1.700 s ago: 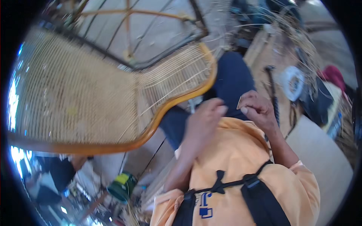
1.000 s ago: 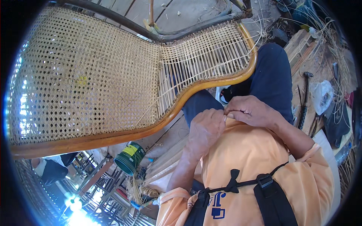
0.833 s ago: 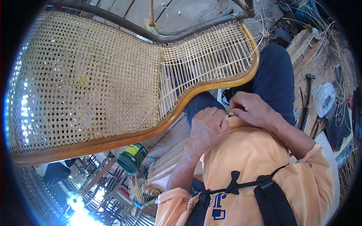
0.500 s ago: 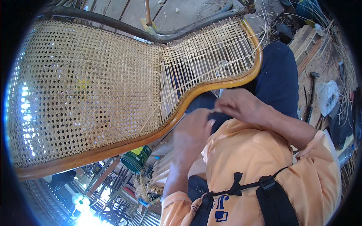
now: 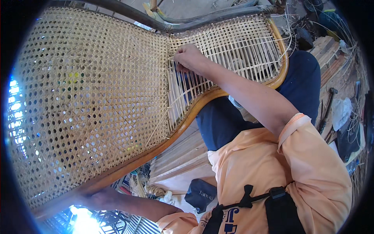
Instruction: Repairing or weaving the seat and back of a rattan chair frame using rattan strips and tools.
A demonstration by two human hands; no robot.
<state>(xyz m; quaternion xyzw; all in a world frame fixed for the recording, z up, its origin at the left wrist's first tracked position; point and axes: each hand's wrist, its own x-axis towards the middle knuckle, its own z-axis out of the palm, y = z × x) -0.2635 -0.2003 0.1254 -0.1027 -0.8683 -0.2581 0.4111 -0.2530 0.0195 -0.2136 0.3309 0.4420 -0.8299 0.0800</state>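
Note:
A long curved chair frame (image 5: 202, 102) of amber-coloured rattan lies across my lap. Its left panel (image 5: 97, 78) is closely woven cane with small holes. Toward the right, the narrower section (image 5: 249, 54) has open strands with dense crossing only along its far side. My right hand (image 5: 190, 58) rests on the weave near the seam between these sections, fingers bent and closed at the strands; whatever they pinch is hidden. At the lower left, my left hand (image 5: 93, 199) is by the frame's near edge, dim and blurred, its fingers not readable.
A dark pole (image 5: 124, 13) runs along the far side of the chair. Wooden planks (image 5: 181, 160) and a black pouch (image 5: 200, 195) lie below the frame. At right are a hammer (image 5: 329, 105), a clear plastic bag (image 5: 341, 113) and loose cane strands.
My hands have parted from a light strip held between them. The right moved up onto the weave; the left went down-left to the frame's edge. The view shifted slightly.

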